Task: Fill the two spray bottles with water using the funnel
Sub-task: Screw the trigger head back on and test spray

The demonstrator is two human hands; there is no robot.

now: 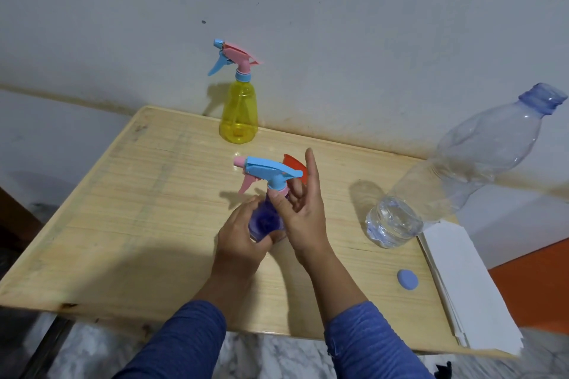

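Head view: left hand [243, 234] is wrapped around the body of the purple spray bottle [265, 221], fingers curled on it. Right hand [303, 209] is on the bottle's neck: thumb and a bent finger pinch the pink collar just under the blue trigger head [271, 170], while the index finger is held straight up. Both sleeves are blue.

Purple spray bottle is held upright near the middle of the wooden table [138, 209], nozzle pointed toward the left edge. Its fill level cannot be told; the hands cover most of the body.

Red funnel [294, 163] is seen just behind the trigger head, largely hidden by the right index finger; whether it touches the table cannot be told.

Yellow spray bottle [238, 115] is stood upright at the far edge of the table, against the wall [338, 24], with its pink-and-blue trigger head fitted and yellow-tinted liquid visible low in the body.

Clear water bottle [455, 175] is stood near the right edge, uncapped, with a small amount of water at the bottom. It looks strongly tilted, probably from the wide-angle lens. Its blue cap [407, 279] is lying on the table nearer the front edge, well apart from the bottle.

White paper stack [471, 289] is laid along the right edge, overhanging the front right corner.
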